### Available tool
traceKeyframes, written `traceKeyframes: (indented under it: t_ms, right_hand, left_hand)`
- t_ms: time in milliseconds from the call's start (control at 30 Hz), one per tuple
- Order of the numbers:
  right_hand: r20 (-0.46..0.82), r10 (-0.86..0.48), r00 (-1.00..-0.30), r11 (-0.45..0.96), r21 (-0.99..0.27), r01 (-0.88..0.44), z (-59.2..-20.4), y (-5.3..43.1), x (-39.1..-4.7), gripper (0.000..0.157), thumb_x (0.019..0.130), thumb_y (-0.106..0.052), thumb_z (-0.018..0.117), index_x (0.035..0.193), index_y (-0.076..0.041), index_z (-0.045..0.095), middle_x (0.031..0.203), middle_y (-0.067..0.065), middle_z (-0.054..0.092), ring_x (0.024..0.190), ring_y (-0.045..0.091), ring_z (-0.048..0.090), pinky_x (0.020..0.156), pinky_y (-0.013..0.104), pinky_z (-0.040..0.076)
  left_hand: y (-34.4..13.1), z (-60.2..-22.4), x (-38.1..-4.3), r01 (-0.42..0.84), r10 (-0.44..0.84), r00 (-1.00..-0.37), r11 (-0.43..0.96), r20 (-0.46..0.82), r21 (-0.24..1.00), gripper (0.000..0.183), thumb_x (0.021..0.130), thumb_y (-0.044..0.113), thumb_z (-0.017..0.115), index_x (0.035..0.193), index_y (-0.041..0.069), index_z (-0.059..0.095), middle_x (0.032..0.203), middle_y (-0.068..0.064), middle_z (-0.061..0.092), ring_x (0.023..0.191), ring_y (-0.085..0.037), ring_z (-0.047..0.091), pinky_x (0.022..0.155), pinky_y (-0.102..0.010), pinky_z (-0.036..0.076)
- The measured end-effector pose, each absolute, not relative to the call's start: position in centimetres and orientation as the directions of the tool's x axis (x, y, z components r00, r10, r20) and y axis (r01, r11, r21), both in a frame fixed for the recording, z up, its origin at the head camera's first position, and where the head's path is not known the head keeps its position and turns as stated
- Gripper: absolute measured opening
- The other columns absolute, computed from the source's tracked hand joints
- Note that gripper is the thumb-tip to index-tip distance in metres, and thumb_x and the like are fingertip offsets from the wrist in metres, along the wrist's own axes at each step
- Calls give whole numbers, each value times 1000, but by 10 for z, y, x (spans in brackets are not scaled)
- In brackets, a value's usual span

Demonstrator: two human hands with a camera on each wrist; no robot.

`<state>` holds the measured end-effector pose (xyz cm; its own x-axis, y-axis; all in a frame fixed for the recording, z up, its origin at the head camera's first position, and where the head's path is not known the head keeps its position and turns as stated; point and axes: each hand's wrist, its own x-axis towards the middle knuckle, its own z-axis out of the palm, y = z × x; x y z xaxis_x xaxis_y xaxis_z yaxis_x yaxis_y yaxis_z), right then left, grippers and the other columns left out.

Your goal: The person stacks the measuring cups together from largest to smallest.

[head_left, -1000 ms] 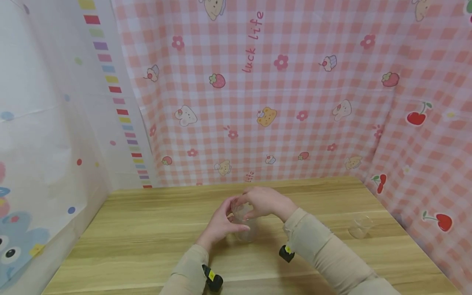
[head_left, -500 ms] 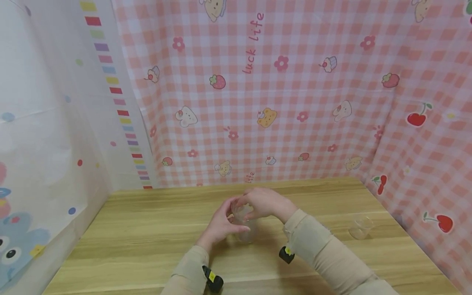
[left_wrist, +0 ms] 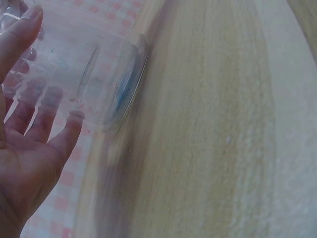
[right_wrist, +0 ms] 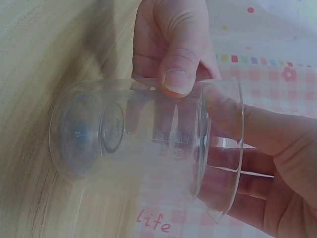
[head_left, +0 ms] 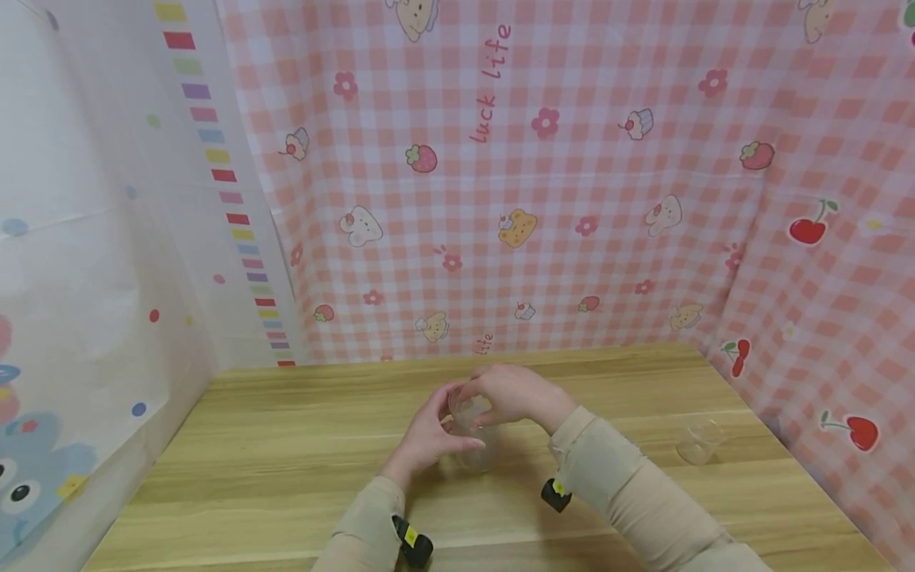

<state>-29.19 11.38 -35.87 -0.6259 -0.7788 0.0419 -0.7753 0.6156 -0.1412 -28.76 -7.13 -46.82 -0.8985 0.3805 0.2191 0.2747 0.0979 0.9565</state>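
Observation:
Near the middle of the wooden table, a clear glass beaker (right_wrist: 72,153) stands upright, its printed marks and pouring lip showing in the right wrist view. A smaller clear beaker (right_wrist: 143,116) sits inside it, with its base above the larger one's base. My left hand (head_left: 425,437) holds the larger beaker's side, thumb in front and fingers curving round the back. From above, my right hand (head_left: 518,393) reaches into the mouth, its thumb and fingers pinching around the smaller beaker's rim. Some right fingertips are seen only through glass.
Another small clear beaker (head_left: 699,442) stands at the right of the wooden table (head_left: 286,477). Pink checked cloth (head_left: 500,278) hangs behind the table and down its right side; a white printed cloth (head_left: 107,238) hangs at the left.

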Motion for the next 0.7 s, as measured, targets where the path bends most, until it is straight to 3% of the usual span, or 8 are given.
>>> traceKeyframes:
  t_ms: [700]
  right_hand:
    - [51,-786,-616,608,-119,-785,-358,114,-291,38,82,-25,83,116,-11,72,111,3,67,100,20,64,88,33,54]
  left_hand:
    - [-72,-470,-288,281,387,-895,108,220,954,87,72,3,88,145,7,41,145,-11,47,133,-31,45,108,-49,41]
